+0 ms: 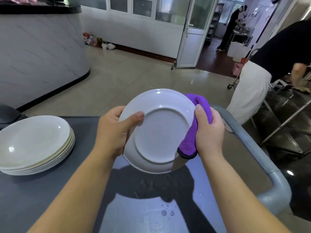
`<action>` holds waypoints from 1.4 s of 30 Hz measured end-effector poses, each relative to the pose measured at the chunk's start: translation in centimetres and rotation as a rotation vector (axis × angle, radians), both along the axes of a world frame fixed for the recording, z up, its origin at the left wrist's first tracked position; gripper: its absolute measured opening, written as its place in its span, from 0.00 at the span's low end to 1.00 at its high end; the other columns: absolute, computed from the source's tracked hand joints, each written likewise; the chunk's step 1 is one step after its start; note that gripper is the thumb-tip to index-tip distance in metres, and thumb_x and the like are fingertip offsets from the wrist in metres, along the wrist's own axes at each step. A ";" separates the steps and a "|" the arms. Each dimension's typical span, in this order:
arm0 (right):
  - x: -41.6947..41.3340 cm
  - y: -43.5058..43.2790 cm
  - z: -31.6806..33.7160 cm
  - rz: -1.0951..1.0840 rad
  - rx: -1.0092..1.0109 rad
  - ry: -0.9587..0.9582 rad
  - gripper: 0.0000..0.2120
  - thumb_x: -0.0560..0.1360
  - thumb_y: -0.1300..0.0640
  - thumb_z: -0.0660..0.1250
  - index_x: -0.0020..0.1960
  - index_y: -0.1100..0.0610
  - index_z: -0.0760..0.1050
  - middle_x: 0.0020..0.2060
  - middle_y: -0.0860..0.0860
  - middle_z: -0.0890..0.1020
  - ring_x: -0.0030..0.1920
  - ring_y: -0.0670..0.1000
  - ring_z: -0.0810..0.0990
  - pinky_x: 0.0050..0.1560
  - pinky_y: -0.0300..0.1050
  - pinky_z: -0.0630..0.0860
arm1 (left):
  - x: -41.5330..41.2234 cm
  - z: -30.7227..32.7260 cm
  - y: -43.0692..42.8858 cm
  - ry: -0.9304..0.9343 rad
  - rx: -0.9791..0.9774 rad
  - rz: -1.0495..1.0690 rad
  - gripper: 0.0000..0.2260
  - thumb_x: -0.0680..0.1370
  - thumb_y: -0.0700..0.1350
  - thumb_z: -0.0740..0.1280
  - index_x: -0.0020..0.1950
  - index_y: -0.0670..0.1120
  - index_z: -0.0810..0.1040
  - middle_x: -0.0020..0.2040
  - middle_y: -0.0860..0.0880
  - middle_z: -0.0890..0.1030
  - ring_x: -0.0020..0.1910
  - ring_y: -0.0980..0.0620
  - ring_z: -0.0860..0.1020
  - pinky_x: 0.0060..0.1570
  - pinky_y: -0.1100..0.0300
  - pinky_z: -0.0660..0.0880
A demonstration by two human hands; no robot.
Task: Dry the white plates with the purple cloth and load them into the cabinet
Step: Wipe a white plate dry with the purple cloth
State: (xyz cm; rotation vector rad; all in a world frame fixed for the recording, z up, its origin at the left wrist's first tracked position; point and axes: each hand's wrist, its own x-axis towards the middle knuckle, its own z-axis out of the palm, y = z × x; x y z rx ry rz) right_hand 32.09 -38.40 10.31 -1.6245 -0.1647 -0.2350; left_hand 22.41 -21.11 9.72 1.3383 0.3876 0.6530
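Note:
I hold one white plate [159, 132] tilted up above the grey cart top, its underside and foot ring facing me. My left hand [114, 132] grips its left rim, thumb across the back. My right hand [208, 132] grips the purple cloth [190, 142], which is wrapped round the plate's right rim and reaches behind it. A stack of several white plates [33, 145] sits at the left of the cart top.
The grey cart top [50, 199] is wet with droplets near me; its rounded handle bar [262, 165] runs along the right. A person in a dark top and white trousers [252, 91] bends over at the right. A curved counter [42, 56] stands at the left.

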 end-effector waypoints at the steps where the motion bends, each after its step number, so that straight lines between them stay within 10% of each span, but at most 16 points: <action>1: -0.4 0.1 -0.4 -0.042 0.033 0.020 0.07 0.79 0.50 0.64 0.49 0.53 0.76 0.38 0.43 0.78 0.33 0.34 0.75 0.34 0.30 0.70 | -0.2 -0.2 -0.2 -0.008 0.002 0.017 0.14 0.61 0.48 0.76 0.41 0.43 0.79 0.34 0.51 0.83 0.32 0.53 0.80 0.30 0.60 0.75; 9: -3.5 1.7 -3.1 -0.137 0.208 0.247 0.10 0.80 0.46 0.59 0.55 0.52 0.71 0.43 0.44 0.79 0.42 0.44 0.77 0.43 0.44 0.72 | -0.1 -0.1 -2.8 -0.175 -0.328 0.152 0.15 0.64 0.51 0.72 0.45 0.47 0.74 0.37 0.53 0.83 0.40 0.50 0.80 0.44 0.49 0.80; 19: -2.8 0.0 -4.6 0.060 -0.017 0.378 0.10 0.81 0.55 0.56 0.59 0.59 0.69 0.39 0.48 0.73 0.39 0.48 0.72 0.38 0.42 0.67 | -1.4 -0.4 -2.6 -0.097 -0.177 0.294 0.08 0.75 0.45 0.71 0.41 0.49 0.72 0.40 0.49 0.78 0.39 0.50 0.76 0.42 0.51 0.74; 25: -3.5 -0.9 -2.2 0.047 -0.204 -0.026 0.23 0.77 0.55 0.67 0.71 0.52 0.68 0.60 0.43 0.76 0.59 0.42 0.74 0.57 0.36 0.69 | -2.1 -0.3 -2.6 -0.060 -0.067 0.336 0.10 0.74 0.46 0.72 0.38 0.48 0.72 0.35 0.52 0.76 0.34 0.53 0.73 0.37 0.54 0.70; 32: -3.3 1.7 -0.4 0.106 -0.422 -0.335 0.25 0.76 0.53 0.69 0.71 0.56 0.69 0.52 0.47 0.71 0.49 0.36 0.65 0.48 0.18 0.60 | -2.0 -0.1 -3.7 -0.037 0.009 0.300 0.13 0.73 0.47 0.73 0.36 0.47 0.70 0.27 0.58 0.73 0.27 0.60 0.70 0.29 0.64 0.67; 42: -5.4 1.0 -4.0 0.487 -0.703 -0.651 0.21 0.74 0.46 0.65 0.65 0.51 0.74 0.50 0.46 0.70 0.46 0.46 0.72 0.41 0.50 0.77 | -2.1 0.3 -1.2 -0.044 -0.063 0.372 0.14 0.72 0.48 0.74 0.34 0.49 0.70 0.30 0.54 0.74 0.33 0.52 0.72 0.36 0.54 0.70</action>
